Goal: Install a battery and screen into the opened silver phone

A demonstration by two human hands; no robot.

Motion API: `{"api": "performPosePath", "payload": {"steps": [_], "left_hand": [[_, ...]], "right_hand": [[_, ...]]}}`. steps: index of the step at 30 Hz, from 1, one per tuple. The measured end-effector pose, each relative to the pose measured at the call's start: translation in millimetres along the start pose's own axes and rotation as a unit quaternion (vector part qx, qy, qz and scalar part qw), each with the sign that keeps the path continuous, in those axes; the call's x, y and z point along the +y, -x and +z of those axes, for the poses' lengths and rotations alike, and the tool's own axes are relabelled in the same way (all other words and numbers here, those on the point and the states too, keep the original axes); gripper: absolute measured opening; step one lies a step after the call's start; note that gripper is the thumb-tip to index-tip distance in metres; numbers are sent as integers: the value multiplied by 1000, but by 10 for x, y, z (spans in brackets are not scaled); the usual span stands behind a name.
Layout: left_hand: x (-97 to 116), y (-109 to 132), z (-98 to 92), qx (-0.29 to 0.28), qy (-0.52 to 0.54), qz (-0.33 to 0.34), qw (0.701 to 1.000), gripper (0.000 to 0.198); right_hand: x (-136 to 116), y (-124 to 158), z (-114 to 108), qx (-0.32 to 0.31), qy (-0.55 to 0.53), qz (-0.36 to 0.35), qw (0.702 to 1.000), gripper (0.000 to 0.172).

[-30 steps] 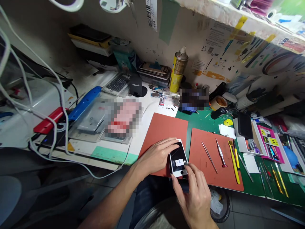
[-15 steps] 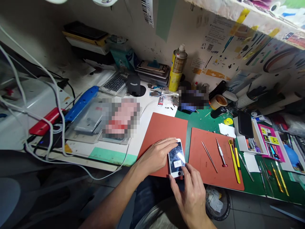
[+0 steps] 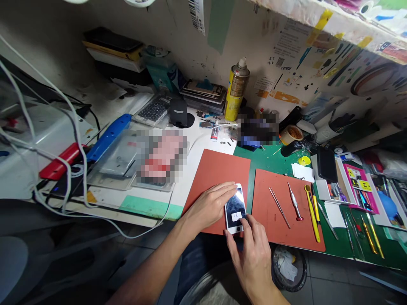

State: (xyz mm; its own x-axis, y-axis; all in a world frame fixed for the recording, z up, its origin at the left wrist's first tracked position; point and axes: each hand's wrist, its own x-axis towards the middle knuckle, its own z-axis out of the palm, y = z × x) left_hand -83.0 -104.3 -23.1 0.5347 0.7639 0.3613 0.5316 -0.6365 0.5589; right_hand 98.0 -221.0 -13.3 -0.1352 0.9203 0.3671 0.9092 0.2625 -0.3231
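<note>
A white smartphone [image 3: 235, 205] lies face up on the left orange-brown mat [image 3: 223, 169], with a small white sticker [image 3: 236, 216] low on its dark screen. My left hand [image 3: 212, 206] is closed over its upper left side, fingers laid across the top part of the glass; its thumb is hidden. At the bottom end, my right hand [image 3: 252, 248] grips the phone, thumb at the lower left corner and fingertips on the right side beside the sticker. Right of the phone, tweezers [image 3: 280, 207] and a silver screwdriver [image 3: 295, 201] rest on the second orange-brown mat [image 3: 270, 231].
Yellow-handled tools [image 3: 312, 214] and more tweezers lie farther right on the green mat [image 3: 343, 250]. A spray can [image 3: 235, 91] stands at the back. White cables [image 3: 74, 120] hang on the left. Below the bench edge is a waste bin [image 3: 288, 271].
The fingertips of my right hand have shifted slightly left, closer to the sticker. My left hand keeps its place on the phone.
</note>
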Motion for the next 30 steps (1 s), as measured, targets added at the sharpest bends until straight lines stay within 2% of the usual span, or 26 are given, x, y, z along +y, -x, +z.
{"api": "performPosePath", "payload": {"steps": [5,7,9,11,12,14,16,18,20,23,26,30], "left_hand": [[16,4,-65,3,17,-15,1000,69],[58,52,-144,47,31,-67,996,67],[126,139,-231,122,58,-169,976,57],[216,243,-298,180,133,-295,929,42],[265,289,-317,187,192,-351,897,37],[361,346,-315,165,324,-431,826,39],[447,338,-263,136,429,-474,757,51],[520,270,-170,131,500,-493,700,65],[585,172,-56,151,559,-485,656,74],[692,42,113,187,635,-425,618,76],[821,-12,232,216,657,-384,612,69],[988,9,286,222,664,-388,599,67]], "right_hand": [[-39,-4,26,-23,23,2,999,46],[-45,-8,40,-29,19,2,999,44],[-47,-18,52,-32,9,5,999,43],[-45,-36,54,-31,-3,10,999,42],[-41,-51,48,-30,-10,13,999,42],[-26,-92,16,-25,-28,23,999,42],[9,-144,-42,-25,-65,46,996,42],[64,-192,-114,-40,-124,97,987,42],[134,-214,-180,-75,-197,166,963,41],[237,-162,-227,-107,-297,215,924,43],[304,-24,-208,-64,-315,156,934,45],[307,146,-153,17,-264,32,964,51]]}}
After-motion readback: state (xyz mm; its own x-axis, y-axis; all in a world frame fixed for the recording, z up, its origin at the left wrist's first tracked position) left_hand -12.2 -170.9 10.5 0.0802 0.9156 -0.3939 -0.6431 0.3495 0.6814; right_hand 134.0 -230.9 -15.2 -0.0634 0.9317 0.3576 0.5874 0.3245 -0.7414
